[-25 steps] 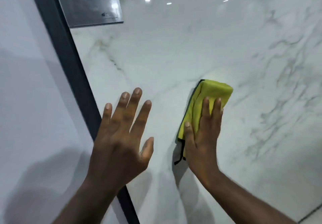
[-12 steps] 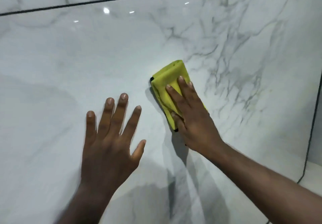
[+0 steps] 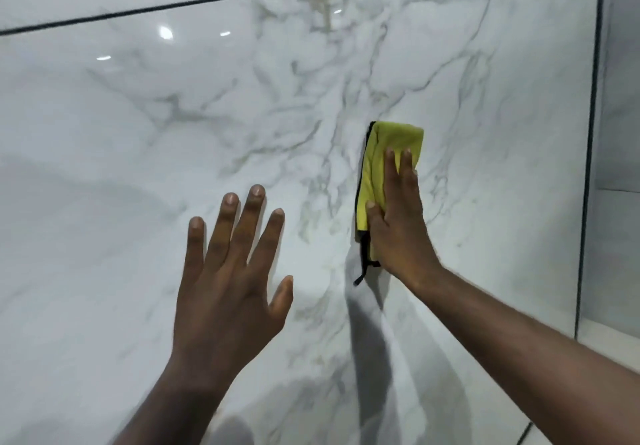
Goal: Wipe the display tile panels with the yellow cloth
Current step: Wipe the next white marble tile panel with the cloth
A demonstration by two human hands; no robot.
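Observation:
A glossy white marble-look tile panel (image 3: 242, 126) with grey veins fills the view. A folded yellow cloth (image 3: 384, 154) with a black edge lies flat against it, right of centre. My right hand (image 3: 398, 223) presses the cloth onto the panel with straight fingers, its palm covering the cloth's lower part. My left hand (image 3: 232, 278) is spread flat with fingers apart over the panel, lower and to the left of the cloth, holding nothing.
A thin dark joint (image 3: 207, 0) runs across the top, with another tile above it. A dark vertical joint (image 3: 588, 167) bounds the panel on the right, with a grey panel (image 3: 620, 98) beyond. Ceiling lights reflect in the upper left.
The view has swung right along the panel; the dark frame on the left is gone. My right hand has slid the cloth rightwards and turned it upright. My left hand followed, still spread flat.

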